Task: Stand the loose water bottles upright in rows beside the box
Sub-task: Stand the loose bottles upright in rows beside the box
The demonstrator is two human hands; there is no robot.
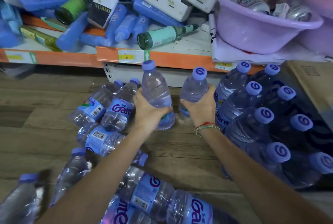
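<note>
My left hand [146,110] grips a clear water bottle [155,86] with a purple cap, held nearly upright above the wooden floor. My right hand [201,105] grips a second bottle [195,86], upright, just left of the standing rows [259,115]. Those rows of purple-capped bottles stand beside the cardboard box [311,83] at the right. Several loose bottles [108,110] lie on their sides on the floor to the left and along the bottom of the view [153,198].
An orange-edged low shelf [162,58] runs across the back, piled with blue bottles, green glass bottles [162,37] and tissue packs. A lilac plastic basin [261,25] with cans sits at its right. Bare wooden floor [176,151] lies between my forearms.
</note>
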